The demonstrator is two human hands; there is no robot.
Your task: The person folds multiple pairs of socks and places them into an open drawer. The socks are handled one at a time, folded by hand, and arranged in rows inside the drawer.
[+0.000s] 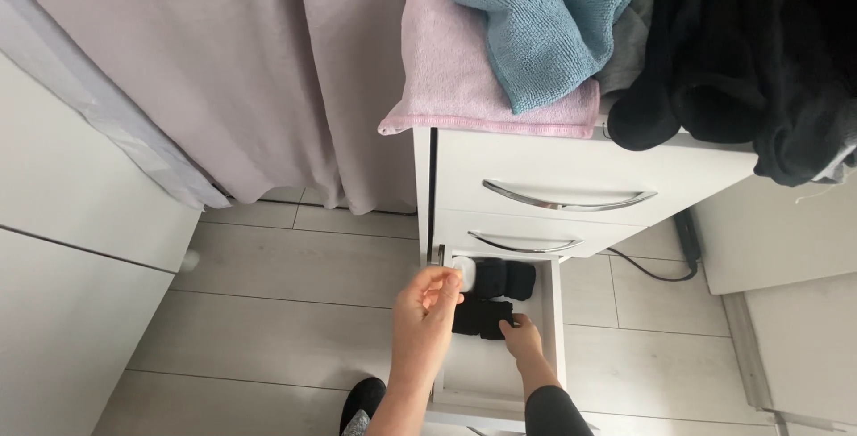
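While the bottom white drawer [554,311] stood open, the right hand [522,338] pressed spread fingers on a folded black sock bundle [480,317] lying at its ten o'clock, long axis crosswise. The left hand [428,304] pinched a rolled black-and-white sock pair [495,277] toward two o'clock.

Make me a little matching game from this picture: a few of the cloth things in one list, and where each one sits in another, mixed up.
Things:
1. pink towel
2. blue towel
3. folded black cloth
4. black clothes pile

Places:
A. in the open bottom drawer
B. lying on the pink towel
C. right side of the cabinet top
D. hanging over the cabinet's left edge

Pairs: 1-D, 2-B, 3-A, 4-C
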